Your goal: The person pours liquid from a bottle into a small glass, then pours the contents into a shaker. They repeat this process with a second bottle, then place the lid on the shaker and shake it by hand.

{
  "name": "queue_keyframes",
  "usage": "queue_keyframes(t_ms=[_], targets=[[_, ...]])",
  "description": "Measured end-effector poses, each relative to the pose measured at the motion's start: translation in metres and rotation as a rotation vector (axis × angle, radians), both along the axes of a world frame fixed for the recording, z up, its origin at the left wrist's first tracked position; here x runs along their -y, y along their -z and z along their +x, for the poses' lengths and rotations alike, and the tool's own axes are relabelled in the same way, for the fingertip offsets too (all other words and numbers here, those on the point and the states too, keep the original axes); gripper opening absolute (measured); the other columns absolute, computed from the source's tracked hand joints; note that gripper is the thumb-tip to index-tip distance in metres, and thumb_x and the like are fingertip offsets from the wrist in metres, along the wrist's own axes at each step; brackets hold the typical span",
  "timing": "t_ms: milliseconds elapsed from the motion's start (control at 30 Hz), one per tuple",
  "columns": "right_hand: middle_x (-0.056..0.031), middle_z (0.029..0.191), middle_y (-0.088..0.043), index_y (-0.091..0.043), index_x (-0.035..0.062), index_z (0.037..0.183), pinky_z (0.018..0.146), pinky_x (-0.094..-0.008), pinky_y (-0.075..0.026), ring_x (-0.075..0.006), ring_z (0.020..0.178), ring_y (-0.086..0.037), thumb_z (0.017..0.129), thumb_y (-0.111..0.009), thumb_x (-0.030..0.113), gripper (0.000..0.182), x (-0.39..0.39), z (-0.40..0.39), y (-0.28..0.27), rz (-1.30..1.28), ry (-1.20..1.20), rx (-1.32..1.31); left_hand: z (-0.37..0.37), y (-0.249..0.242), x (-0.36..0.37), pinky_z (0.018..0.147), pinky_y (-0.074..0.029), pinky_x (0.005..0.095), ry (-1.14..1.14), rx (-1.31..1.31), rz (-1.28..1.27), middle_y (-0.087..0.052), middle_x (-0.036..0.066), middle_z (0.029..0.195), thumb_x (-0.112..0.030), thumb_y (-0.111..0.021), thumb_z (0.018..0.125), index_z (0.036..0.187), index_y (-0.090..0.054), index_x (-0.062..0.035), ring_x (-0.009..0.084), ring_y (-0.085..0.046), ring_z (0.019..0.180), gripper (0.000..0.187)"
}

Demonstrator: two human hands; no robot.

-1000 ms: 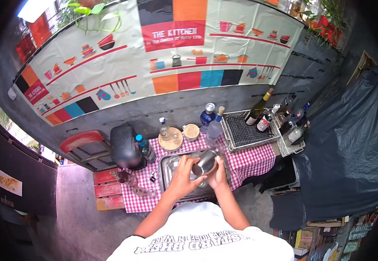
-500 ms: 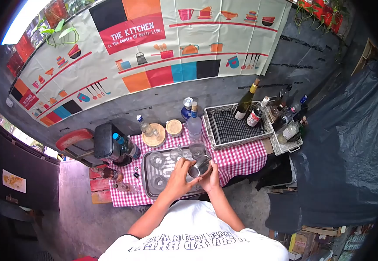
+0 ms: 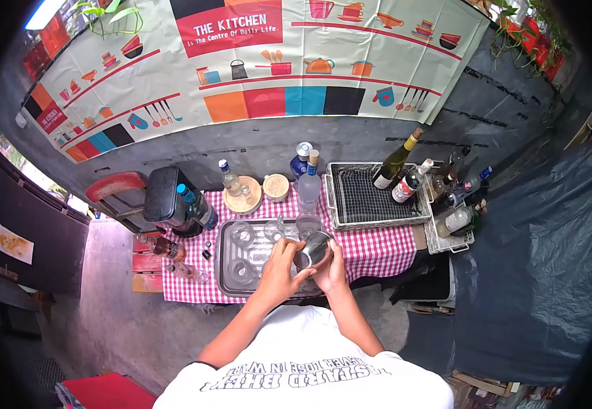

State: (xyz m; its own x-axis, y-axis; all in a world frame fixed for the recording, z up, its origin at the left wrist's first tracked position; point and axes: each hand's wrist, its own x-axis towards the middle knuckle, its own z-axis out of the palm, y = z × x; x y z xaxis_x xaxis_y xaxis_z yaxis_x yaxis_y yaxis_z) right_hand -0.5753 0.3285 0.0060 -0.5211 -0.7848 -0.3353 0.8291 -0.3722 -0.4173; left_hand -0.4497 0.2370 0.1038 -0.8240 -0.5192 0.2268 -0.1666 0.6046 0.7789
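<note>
Between both my hands, above the near right part of a grey metal tray (image 3: 222, 273), is a shiny, see-through glass (image 3: 317, 247) held at a tilt. My left hand (image 3: 281, 269) grips its left side, thumb low and fingers by the rim. From the right, my right hand (image 3: 332, 271) wraps round it. On the tray stand several clear glasses, among them a glass (image 3: 243, 234) at the far left, another glass (image 3: 241, 271) nearer me, and a glass (image 3: 308, 225) just beyond my hands.
A checked cloth (image 3: 384, 249) covers the table. Behind the tray stand a frosted bottle (image 3: 309, 191), a wooden-lidded jar (image 3: 276, 187) and a small bottle (image 3: 230, 178) by a round board (image 3: 247, 201). Right is a wire-lined basket (image 3: 357, 198) with bottles; left, a blue-capped bottle (image 3: 200, 208).
The view has shifted slightly, so the wall and table sit differently in the picture. Both hands still hold the glass over the tray, its tilt a little changed.
</note>
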Motion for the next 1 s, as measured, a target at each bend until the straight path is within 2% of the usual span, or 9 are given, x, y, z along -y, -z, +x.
queue_keyframes(t_ms=[267, 400, 533, 600, 667, 733, 867, 933, 1000], targets=[[-0.0066, 0.125, -0.060, -0.050, 0.0131, 0.128, 0.097, -0.0413, -0.052, -0.0203, 0.112, -0.061, 0.100, -0.054, 0.029, 0.032, 0.012, 0.000, -0.006, -0.012, -0.024, -0.048, 0.014, -0.003, 0.015, 0.088, -0.050, 0.0393, -0.025, 0.028, 0.029, -0.055, 0.014, 0.113, -0.017, -0.085, 0.074, 0.126, -0.054, -0.0008, 0.0300, -0.059, 0.104, 0.062], [-0.0041, 0.128, -0.052, -0.036, 0.0193, 0.140, 0.105, -0.0404, -0.046, -0.0168, 0.120, -0.053, 0.096, -0.060, 0.014, 0.050, 0.029, -0.003, -0.018, -0.011, 0.093, -0.175, 0.024, -0.006, 0.029, 0.088, -0.049, 0.0388, -0.039, -0.012, 0.049, -0.056, 0.014, 0.112, -0.016, -0.086, 0.073, 0.124, -0.052, -0.0003, 0.0300, -0.059, 0.103, 0.062], [-0.0079, 0.128, -0.047, -0.024, 0.0177, 0.150, 0.104, -0.0374, -0.045, -0.0181, 0.117, -0.051, 0.090, -0.065, 0.009, 0.073, 0.051, 0.001, -0.065, 0.070, 0.122, -0.428, 0.037, -0.011, 0.048, 0.091, -0.049, 0.0377, -0.082, -0.069, 0.055, -0.056, 0.016, 0.112, -0.015, -0.086, 0.073, 0.120, -0.051, -0.0006, 0.0303, -0.060, 0.105, 0.060], [-0.0095, 0.125, -0.046, -0.024, 0.0155, 0.150, 0.100, -0.0347, -0.047, -0.0171, 0.114, -0.051, 0.085, -0.070, 0.010, 0.079, 0.062, 0.007, -0.086, 0.150, 0.168, -0.898, 0.046, -0.008, 0.057, 0.093, -0.049, 0.0382, -0.098, -0.072, 0.083, -0.057, 0.015, 0.112, -0.012, -0.087, 0.071, 0.121, -0.049, -0.0017, 0.0291, -0.060, 0.107, 0.064], [-0.0109, 0.119, -0.046, -0.023, 0.0127, 0.149, 0.089, -0.0324, -0.050, -0.0176, 0.104, -0.054, 0.077, -0.079, 0.012, 0.092, 0.071, 0.026, -0.125, 0.155, 0.172, -1.102, 0.055, -0.004, 0.065, 0.093, -0.048, 0.0384, -0.118, -0.180, 0.226, -0.056, 0.014, 0.115, -0.009, -0.088, 0.070, 0.124, -0.045, -0.0023, 0.0263, -0.060, 0.107, 0.069], [-0.0137, 0.129, -0.043, -0.020, 0.0095, 0.149, 0.099, -0.0388, -0.046, -0.0219, 0.114, -0.051, 0.075, -0.080, 0.014, 0.096, 0.076, 0.042, -0.140, 0.328, 0.056, -1.260, 0.064, -0.001, 0.072, 0.094, -0.048, 0.0376, -0.106, -0.212, 0.240, -0.053, 0.013, 0.119, -0.002, -0.085, 0.072, 0.128, -0.041, -0.0026, 0.0233, -0.059, 0.109, 0.072], [-0.0210, 0.136, -0.042, -0.025, 0.0064, 0.146, 0.100, -0.0424, -0.046, -0.0312, 0.122, -0.051, 0.073, -0.085, 0.017, 0.096, 0.095, 0.078, -0.153, 0.358, 0.158, -1.794, 0.081, 0.014, 0.090, 0.100, -0.046, 0.0364, -0.091, -0.322, 0.365, -0.048, 0.013, 0.124, 0.005, -0.075, 0.074, 0.133, -0.035, -0.0035, 0.0223, -0.056, 0.115, 0.072], [-0.0265, 0.134, -0.045, -0.034, 0.0056, 0.142, 0.101, -0.0492, -0.046, -0.0432, 0.122, -0.052, 0.071, -0.086, 0.022, 0.089, 0.109, 0.089, -0.145, 0.248, 0.231, -1.847, 0.089, 0.021, 0.098, 0.103, -0.044, 0.0374, -0.084, -0.439, 0.365, -0.047, 0.015, 0.127, 0.003, -0.077, 0.075, 0.134, -0.034, -0.0028, 0.0243, -0.055, 0.120, 0.073], [-0.0263, 0.133, -0.046, -0.035, 0.0070, 0.141, 0.100, -0.0497, -0.046, -0.0434, 0.121, -0.052, 0.071, -0.086, 0.021, 0.088, 0.116, 0.104, -0.145, 0.236, 0.224, -1.840, 0.098, 0.022, 0.107, 0.106, -0.042, 0.0385, -0.072, -0.419, 0.381, -0.046, 0.016, 0.130, 0.002, -0.077, 0.075, 0.134, -0.033, -0.0023, 0.0260, -0.053, 0.124, 0.074]])
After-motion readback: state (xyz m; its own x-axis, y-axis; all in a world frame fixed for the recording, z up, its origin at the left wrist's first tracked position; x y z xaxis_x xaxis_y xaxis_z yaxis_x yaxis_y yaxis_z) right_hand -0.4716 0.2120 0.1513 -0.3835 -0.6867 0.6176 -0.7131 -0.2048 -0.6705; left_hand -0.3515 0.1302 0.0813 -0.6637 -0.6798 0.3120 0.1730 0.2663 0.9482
